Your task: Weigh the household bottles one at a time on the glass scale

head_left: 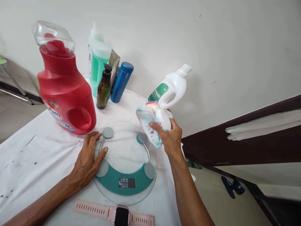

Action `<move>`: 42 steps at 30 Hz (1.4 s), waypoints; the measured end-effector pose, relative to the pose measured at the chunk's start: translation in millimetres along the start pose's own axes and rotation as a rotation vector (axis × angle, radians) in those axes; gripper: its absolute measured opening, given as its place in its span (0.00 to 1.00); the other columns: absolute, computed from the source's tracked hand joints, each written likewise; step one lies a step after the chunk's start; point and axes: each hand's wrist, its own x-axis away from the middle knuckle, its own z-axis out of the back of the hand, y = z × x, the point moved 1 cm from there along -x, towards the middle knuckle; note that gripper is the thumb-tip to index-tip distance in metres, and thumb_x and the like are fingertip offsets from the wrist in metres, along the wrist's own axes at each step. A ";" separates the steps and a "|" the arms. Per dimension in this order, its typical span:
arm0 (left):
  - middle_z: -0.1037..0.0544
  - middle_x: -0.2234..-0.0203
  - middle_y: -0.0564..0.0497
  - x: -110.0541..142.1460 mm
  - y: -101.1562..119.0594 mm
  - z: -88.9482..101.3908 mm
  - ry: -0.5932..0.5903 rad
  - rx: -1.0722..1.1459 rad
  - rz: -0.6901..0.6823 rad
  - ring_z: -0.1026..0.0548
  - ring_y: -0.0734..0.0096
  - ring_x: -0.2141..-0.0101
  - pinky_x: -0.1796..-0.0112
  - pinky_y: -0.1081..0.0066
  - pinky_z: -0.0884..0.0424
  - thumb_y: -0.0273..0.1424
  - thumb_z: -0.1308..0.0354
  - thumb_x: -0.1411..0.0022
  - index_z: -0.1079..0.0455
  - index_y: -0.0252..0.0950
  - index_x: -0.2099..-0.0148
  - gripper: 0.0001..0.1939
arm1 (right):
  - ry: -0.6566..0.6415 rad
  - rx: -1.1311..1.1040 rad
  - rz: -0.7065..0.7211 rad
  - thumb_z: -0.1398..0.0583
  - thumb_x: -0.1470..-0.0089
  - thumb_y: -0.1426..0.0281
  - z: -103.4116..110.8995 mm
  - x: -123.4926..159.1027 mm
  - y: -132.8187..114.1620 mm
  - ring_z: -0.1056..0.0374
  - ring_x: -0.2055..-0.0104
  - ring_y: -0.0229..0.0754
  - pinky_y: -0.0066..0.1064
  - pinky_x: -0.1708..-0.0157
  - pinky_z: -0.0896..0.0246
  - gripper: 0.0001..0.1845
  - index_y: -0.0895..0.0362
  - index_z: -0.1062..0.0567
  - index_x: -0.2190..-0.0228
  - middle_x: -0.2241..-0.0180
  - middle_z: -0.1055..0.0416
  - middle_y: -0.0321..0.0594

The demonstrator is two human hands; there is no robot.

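A round glass bathroom scale with a teal band lies on the white-covered table. Its display shows digits that look like zeros. My left hand rests at the scale's left edge, fingers and thumb apart, holding nothing. Above the scale's right edge, my right hand grips a soft plastic pouch printed in light blue, pink and white, slightly blurred. My thumb presses its front; the other fingers are mostly hidden behind it. Just behind the pouch stands a white jug-shaped bottle with a green label.
A large red detergent bottle stands at left. Behind are a green-liquid bottle, dark pump bottle, blue cylinder and greyish tube. A pink-strapped smartwatch lies in front. Slippers sit on the floor at right.
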 end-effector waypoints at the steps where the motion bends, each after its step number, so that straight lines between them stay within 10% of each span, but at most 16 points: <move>1: 0.33 0.41 0.40 -0.3 0.0 -0.3 0.003 -0.001 0.005 0.25 0.52 0.45 0.44 0.45 0.24 0.43 0.48 0.25 0.41 0.41 0.34 0.23 | 0.081 0.045 -0.026 0.25 0.62 0.48 -7.7 -20.8 2.7 0.27 0.61 0.51 0.42 0.60 0.31 0.31 0.54 0.22 0.60 0.63 0.22 0.39; 6: 0.33 0.40 0.42 -0.3 -0.3 -2.0 0.008 -0.005 0.037 0.27 0.52 0.42 0.42 0.44 0.25 0.41 0.48 0.24 0.42 0.44 0.33 0.22 | 0.274 0.277 -0.125 0.27 0.59 0.59 -75.7 -104.9 18.3 0.30 0.46 0.61 0.51 0.44 0.36 0.34 0.59 0.27 0.52 0.52 0.24 0.55; 10: 0.34 0.39 0.42 0.4 1.1 -3.1 -0.003 0.017 0.060 0.28 0.52 0.40 0.41 0.46 0.25 0.39 0.49 0.24 0.43 0.45 0.32 0.22 | 0.321 0.330 -0.078 0.33 0.51 0.64 -125.0 -118.1 27.7 0.44 0.33 0.67 0.60 0.36 0.47 0.37 0.62 0.35 0.43 0.37 0.38 0.66; 16: 0.36 0.38 0.40 1.4 1.6 -4.5 0.003 0.048 0.067 0.29 0.52 0.39 0.41 0.46 0.25 0.37 0.49 0.24 0.45 0.44 0.31 0.23 | 0.239 0.372 0.177 0.28 0.56 0.59 -128.3 -118.9 1.0 0.56 0.27 0.67 0.65 0.30 0.64 0.47 0.60 0.38 0.39 0.31 0.48 0.65; 21: 0.37 0.37 0.40 2.4 2.1 -4.8 -0.011 0.061 0.070 0.30 0.51 0.38 0.39 0.44 0.27 0.36 0.49 0.24 0.46 0.44 0.30 0.24 | -0.050 -0.105 0.315 0.34 0.51 0.40 -153.7 -130.5 -63.2 0.40 0.32 0.55 0.50 0.34 0.45 0.48 0.55 0.39 0.40 0.35 0.37 0.56; 28: 0.36 0.39 0.40 -0.3 3.9 -1.2 -0.019 0.063 0.055 0.29 0.51 0.39 0.40 0.44 0.27 0.35 0.48 0.24 0.46 0.44 0.31 0.23 | -0.070 -0.104 0.254 0.29 0.54 0.47 -203.1 -152.4 -103.5 0.29 0.46 0.55 0.52 0.41 0.37 0.39 0.56 0.33 0.49 0.51 0.26 0.48; 35: 0.35 0.40 0.39 -0.2 3.5 1.1 -0.014 0.068 0.025 0.28 0.51 0.40 0.41 0.43 0.27 0.34 0.48 0.25 0.46 0.41 0.32 0.23 | 0.074 -0.088 0.236 0.29 0.55 0.54 -165.6 -120.2 -92.6 0.28 0.53 0.51 0.50 0.46 0.34 0.29 0.55 0.30 0.57 0.58 0.25 0.43; 42: 0.35 0.42 0.39 0.7 1.1 0.3 -0.023 0.085 0.018 0.28 0.52 0.42 0.42 0.45 0.26 0.35 0.48 0.25 0.45 0.38 0.33 0.22 | 0.118 -0.403 0.357 0.26 0.57 0.56 -67.0 -47.6 -81.4 0.28 0.58 0.46 0.47 0.50 0.30 0.25 0.53 0.27 0.62 0.63 0.26 0.35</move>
